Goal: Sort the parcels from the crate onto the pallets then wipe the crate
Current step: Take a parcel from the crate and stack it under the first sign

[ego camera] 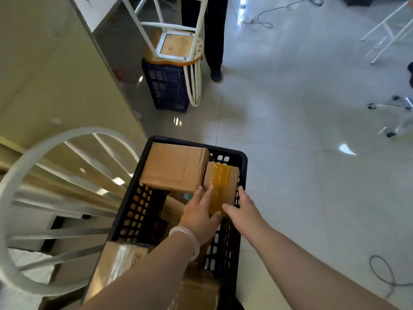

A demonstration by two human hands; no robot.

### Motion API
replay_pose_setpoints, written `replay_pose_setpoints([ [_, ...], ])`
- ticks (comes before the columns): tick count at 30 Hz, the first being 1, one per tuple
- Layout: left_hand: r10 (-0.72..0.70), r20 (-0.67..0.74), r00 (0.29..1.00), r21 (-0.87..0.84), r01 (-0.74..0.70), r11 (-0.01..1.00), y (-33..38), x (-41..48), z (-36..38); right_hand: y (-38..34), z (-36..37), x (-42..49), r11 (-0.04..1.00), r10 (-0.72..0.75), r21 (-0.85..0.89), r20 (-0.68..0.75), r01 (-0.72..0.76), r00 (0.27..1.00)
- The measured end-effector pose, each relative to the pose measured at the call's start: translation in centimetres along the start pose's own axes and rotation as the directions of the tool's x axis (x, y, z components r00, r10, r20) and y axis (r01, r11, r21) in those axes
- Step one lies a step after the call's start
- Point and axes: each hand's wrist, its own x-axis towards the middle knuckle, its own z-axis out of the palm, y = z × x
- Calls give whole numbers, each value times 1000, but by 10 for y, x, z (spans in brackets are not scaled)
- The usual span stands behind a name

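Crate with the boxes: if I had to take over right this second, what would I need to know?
Left hand: fingers flat on top of the small taped parcel.
Right hand: grips that parcel's right edge, next to the crate wall.
The taped parcel sits in the crate beside the big parcel. The nearer parcels lie at the close end.
No pallets are in view.
Done: cannot tell how many have been sorted.
Left: lift this parcel out, sort the rest, then wipe the crate.
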Motion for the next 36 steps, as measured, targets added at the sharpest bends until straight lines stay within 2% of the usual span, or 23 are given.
replay_pose_setpoints([
  [7,7,-74,997,-90,-14,996,0,13,6,1,-2,18,993,62,98,120,-73,991],
  [13,12,-114,993,-158,-30,987,-2,11,6,5,2,9,989,24,142,82,-35,996],
  [17,10,-212,977,-183,-50,982,-5,3,-2,2,9,-8,985,-61,162,-23,64,998],
  [20,-2,-189,982,-206,-38,978,-7,-10,-12,2,22,-28,973,-164,146,-98,177,982],
  [25,-51,-189,981,-344,-18,939,-19,-36,-37,-4,49,-66,950,-298,62,-113,306,948],
  [28,-18,-181,983,-351,-47,935,-33,-56,-54,-7,56,-84,951,-302,10,-193,310,934],
  [30,20,-162,987,-389,-82,917,-43,-72,-66,-8,59,-93,965,-253,-2,-263,262,931],
  [33,83,-104,991,-474,-123,872,-60,-92,-83,-16,69,-108,976,-167,107,-175,188,970],
  [36,86,-67,994,-506,-108,856,-77,-111,-95,-24,91,-126,970,-182,136,-144,201,973],
])
